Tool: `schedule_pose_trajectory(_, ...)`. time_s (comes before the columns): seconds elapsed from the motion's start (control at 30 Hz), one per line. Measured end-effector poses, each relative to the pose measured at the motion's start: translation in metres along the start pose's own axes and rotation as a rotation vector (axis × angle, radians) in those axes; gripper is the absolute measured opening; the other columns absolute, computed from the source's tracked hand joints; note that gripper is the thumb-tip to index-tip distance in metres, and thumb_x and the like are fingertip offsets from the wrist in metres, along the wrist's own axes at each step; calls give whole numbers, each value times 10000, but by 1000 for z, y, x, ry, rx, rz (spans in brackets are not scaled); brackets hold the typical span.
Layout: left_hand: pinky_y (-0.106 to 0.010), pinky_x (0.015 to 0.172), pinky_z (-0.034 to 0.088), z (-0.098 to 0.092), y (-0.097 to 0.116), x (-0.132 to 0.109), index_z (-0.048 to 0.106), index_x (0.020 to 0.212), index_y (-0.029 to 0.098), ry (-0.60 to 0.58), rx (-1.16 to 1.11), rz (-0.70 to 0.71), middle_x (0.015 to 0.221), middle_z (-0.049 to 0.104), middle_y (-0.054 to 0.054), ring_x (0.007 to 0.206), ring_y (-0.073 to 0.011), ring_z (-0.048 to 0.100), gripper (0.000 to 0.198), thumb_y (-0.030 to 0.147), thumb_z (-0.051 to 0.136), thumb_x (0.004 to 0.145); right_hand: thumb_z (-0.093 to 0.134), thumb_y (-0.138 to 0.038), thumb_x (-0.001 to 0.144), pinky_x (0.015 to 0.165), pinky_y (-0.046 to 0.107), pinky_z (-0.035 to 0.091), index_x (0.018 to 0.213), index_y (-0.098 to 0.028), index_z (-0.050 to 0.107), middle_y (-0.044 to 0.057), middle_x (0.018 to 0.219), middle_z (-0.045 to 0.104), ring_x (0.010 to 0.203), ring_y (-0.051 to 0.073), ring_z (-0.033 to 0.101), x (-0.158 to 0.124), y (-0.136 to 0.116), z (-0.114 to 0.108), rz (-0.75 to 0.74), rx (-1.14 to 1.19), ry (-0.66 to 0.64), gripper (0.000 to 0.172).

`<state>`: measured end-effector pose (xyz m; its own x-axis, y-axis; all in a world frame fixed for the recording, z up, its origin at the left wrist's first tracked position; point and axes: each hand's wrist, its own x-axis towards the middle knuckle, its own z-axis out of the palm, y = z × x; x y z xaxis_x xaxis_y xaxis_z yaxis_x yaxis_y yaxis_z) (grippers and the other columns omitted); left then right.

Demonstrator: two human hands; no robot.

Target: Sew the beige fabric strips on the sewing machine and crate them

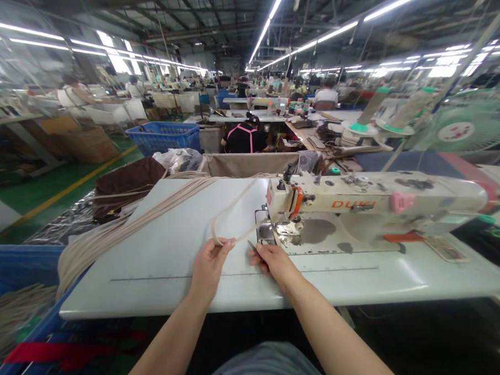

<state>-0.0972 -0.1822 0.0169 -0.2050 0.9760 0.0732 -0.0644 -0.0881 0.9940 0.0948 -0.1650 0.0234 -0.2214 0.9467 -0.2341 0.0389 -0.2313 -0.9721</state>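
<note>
My left hand [211, 259] pinches a thin beige strap [214, 224] between thumb and fingers, just above the white sewing table [164, 261]. From there the strap loops up and away toward the sewing machine, and a blurred length of it runs right toward the needle area. My right hand [271, 259] is closed around a small pointed metal tool [251, 245]; its tip sticks out to the left, and the rest is hidden by the fingers. The sewing machine [357, 209] stands directly beyond and to the right of my right hand.
A long bundle of beige straps [149, 211] drapes over the table's left side beside a blue crate [18, 260]. Thread cones [371, 110] and a green fan [472, 122] stand back right. Behind the table, a person [242, 136] with pink straps bends down near a blue basket [165, 138].
</note>
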Motion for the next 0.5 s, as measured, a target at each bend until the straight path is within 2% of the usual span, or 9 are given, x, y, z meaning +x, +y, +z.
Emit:
schedule_pose_trajectory(0.23, -385, 979, 572, -14, 5, -19, 707, 942, 223, 8, 83, 47, 1083, 794, -100, 1082, -278, 746, 292, 489, 774, 840, 533, -661, 911, 438, 222, 231, 858, -172, 709, -10, 620, 574, 447, 77, 306, 8, -6, 19, -40, -27, -46, 523)
schedule_pose_trajectory(0.37, -396, 987, 571, -22, 5, -24, 711, 953, 225, 17, 102, 38, 1078, 790, -105, 1095, -285, 738, 293, 495, 762, 852, 477, -598, 968, 491, 238, 306, 819, -192, 686, -32, 584, 501, 488, 106, 366, 4, -10, 20, -93, -120, -31, 480)
schedule_pose_trajectory(0.43, -407, 1000, 567, -27, 7, -24, 714, 961, 222, 15, 126, 24, 1056, 787, -104, 1078, -284, 739, 324, 531, 737, 866, 545, -553, 945, 547, 248, 350, 807, -212, 650, -36, 621, 510, 553, 124, 422, -1, -11, 16, -122, -182, 6, 383)
schedule_pose_trajectory(0.5, -413, 1005, 565, -34, 9, -21, 707, 915, 215, 1, 110, 21, 1014, 776, -101, 1066, -281, 734, 380, 593, 677, 892, 659, -478, 887, 625, 268, 395, 817, -225, 612, -29, 700, 552, 646, 147, 486, -10, -12, 9, -185, -384, 89, 266)
